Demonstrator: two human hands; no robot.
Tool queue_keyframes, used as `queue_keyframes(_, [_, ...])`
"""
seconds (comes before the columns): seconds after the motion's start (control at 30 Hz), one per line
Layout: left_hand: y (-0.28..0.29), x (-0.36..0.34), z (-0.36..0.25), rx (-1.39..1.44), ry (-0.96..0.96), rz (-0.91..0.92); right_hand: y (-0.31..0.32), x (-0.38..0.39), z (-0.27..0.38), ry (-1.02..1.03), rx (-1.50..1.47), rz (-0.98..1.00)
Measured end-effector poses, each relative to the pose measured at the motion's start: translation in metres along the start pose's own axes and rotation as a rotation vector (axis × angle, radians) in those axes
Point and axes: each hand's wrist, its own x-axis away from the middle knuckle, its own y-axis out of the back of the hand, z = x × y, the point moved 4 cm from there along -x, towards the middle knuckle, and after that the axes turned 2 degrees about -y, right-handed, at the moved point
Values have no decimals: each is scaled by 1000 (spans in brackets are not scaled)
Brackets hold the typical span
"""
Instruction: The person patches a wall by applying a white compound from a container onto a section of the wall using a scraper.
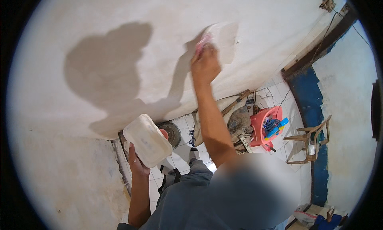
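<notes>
My left hand (137,162) grips the edge of a shallow, off-white rectangular tray (147,141) with rounded corners. Pale smears cover the tray's inside. My right arm is stretched up to the whitish wall (167,14), where my right hand (206,64) is closed around a small pinkish thing (204,42). That thing is against the wall or very near it, and blur hides its exact kind. Beside it, a smooth, slightly darker patch (227,42) shows on the wall. Shadows of my head and arm fall to the left.
Below stand a dark round tub (171,134), a pink plastic bin (259,124) with tools in it, and a brown plastic chair (311,140). Crumpled sacking (240,120) lies along the wall's foot. White tiles (281,92) cover the floor. A frayed hole (328,3) with wires is at upper right.
</notes>
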Motion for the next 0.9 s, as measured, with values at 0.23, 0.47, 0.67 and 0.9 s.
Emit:
queue_keyframes(0.23, [11, 2, -9, 31, -3, -45, 10, 91, -65, -604, -908, 359])
queue_keyframes(0.47, [15, 11, -12, 23, -11, -68, -35, 74, -264, -983, -765, 115])
queue_keyframes(0.67, [29, 18, -25, 34, -35, -96, -17, 87, -31, -565, -392, 285])
queue_keyframes(0.9, [27, 22, -44, 44, -87, -76, 12, 85, -70, -878, -868, 309])
